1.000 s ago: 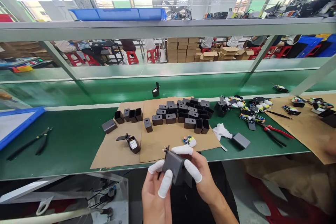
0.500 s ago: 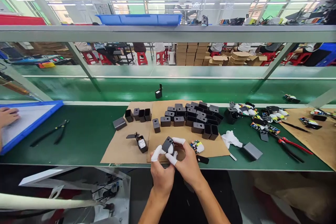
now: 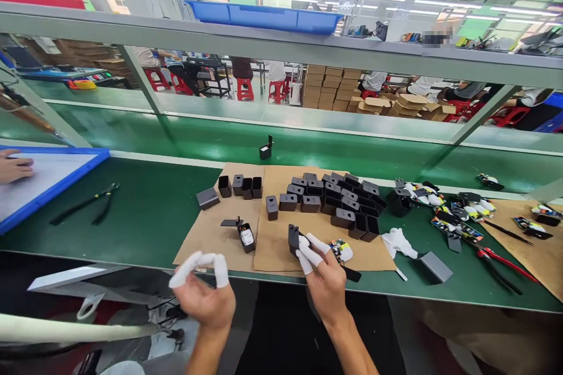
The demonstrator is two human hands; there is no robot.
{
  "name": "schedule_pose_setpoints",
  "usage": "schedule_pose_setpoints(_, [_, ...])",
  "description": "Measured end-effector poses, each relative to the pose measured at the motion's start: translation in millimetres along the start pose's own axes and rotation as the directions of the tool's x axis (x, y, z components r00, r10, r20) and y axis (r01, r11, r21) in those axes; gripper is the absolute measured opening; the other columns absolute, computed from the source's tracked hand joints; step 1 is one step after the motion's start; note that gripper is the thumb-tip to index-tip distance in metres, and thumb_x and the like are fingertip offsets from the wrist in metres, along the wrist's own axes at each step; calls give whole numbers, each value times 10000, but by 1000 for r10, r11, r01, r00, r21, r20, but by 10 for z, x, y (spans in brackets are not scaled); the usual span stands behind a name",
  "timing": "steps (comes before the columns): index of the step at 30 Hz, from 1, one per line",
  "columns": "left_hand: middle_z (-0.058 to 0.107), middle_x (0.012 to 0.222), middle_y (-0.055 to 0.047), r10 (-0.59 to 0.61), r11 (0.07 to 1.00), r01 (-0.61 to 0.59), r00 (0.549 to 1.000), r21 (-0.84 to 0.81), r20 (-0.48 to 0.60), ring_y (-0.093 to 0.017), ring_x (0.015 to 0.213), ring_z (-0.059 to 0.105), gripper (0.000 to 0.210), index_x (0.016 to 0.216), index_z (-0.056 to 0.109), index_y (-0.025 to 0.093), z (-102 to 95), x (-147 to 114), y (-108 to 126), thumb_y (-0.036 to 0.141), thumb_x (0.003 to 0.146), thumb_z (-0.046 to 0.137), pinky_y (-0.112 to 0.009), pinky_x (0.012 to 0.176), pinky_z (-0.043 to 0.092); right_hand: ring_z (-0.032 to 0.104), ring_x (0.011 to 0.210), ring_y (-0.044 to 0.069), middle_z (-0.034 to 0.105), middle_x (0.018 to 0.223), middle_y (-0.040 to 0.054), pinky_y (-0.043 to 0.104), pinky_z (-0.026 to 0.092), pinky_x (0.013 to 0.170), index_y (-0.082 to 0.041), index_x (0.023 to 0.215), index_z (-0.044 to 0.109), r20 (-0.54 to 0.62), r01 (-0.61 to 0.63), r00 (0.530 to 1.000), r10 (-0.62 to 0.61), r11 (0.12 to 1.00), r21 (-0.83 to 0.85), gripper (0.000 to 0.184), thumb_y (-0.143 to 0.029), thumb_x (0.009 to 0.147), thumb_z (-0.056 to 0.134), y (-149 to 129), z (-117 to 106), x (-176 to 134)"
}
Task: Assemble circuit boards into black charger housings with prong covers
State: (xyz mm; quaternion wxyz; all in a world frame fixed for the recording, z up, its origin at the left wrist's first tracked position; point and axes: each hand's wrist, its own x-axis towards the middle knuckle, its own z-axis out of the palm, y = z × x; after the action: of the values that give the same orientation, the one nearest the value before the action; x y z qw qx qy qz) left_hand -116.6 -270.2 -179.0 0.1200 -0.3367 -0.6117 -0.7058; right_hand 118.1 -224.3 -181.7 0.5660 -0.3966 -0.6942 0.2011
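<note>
My right hand (image 3: 326, 278), with white finger cots, pinches a small black plastic piece (image 3: 293, 238) with a white part against it, over the cardboard's front. My fingers partly hide it. My left hand (image 3: 206, 293) is off to the left at the bench's front edge, its white-covered fingers curved and apart, with nothing between them. Beyond it an open black case (image 3: 247, 237) with white filling lies on the cardboard (image 3: 272, 255), its lid flap sticking out to the left. Just right of my right fingers is a circuit board (image 3: 342, 251) with a white lump.
Several empty black cases (image 3: 336, 196) crowd the cardboard. Circuit boards (image 3: 457, 217), red-handled pliers (image 3: 501, 269), a white cloth (image 3: 399, 242) and a grey block (image 3: 434, 268) lie right. Dark pliers (image 3: 85, 205) lie left, near another person's hand (image 3: 15, 167) on a blue-rimmed tray (image 3: 53, 190).
My left hand has let go of the small black piece and moved left and down, away from it. My right hand keeps hold of the piece. The head view has tilted and shifted.
</note>
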Motion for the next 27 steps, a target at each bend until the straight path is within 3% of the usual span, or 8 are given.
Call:
schedule_pose_setpoints(4, [676,997,-20,-39,993,32,997,113,60,-206,910,701,403,1211,601,192,66,221,-297,392,913,784,-433,959,585,841,1188,269,810,1360,135,385,717,1065,-275,1388,815,-62,121,990,-127,987,-105,416,-90,1022,745,-51,-25,-35])
schedule_pose_setpoints(11, [747,967,-52,-44,951,-4,988,309,149,-240,889,698,419,1218,677,188,116,64,-503,489,942,765,-431,942,554,852,1172,272,788,1399,135,383,729,1056,-277,1386,811,-74,198,976,-205,976,-89,486,1,994,737,-36,-34,-112])
schedule_pose_setpoints(15, [757,976,-63,-17,930,-43,987,364,160,-242,862,685,423,1231,682,186,116,73,-552,500,957,753,-414,913,542,845,1191,284,768,1433,150,391,738,1038,-273,1397,803,-38,197,979,-201,977,-76,507,20,990,724,5,-33,-169])
schedule_pose_setpoints(18, [757,972,-65,5,924,-71,984,376,175,-248,871,692,404,1221,690,185,112,85,-555,500,974,741,-407,906,537,839,1202,285,751,1466,150,397,740,1035,-281,1397,800,-74,195,977,-201,977,-81,526,26,974,746,-13,-32,-166])
schedule_pose_setpoints(24, [750,971,-61,26,914,-93,985,396,173,-250,873,682,374,1213,692,192,113,78,-539,490,991,732,-405,905,526,858,1123,260,793,1361,131,377,748,996,-295,1347,829,-66,161,984,-163,986,-33,478,0,983,742,-88,-25,-134])
schedule_pose_setpoints(27, [746,970,-60,32,913,-103,983,394,183,-250,882,685,362,1204,692,193,115,77,-544,486,994,728,-402,907,525,854,1136,274,803,1365,115,408,742,1008,-330,1292,858,-91,72,994,-68,997,39,439,-43,970,775,-76,-23,-160])
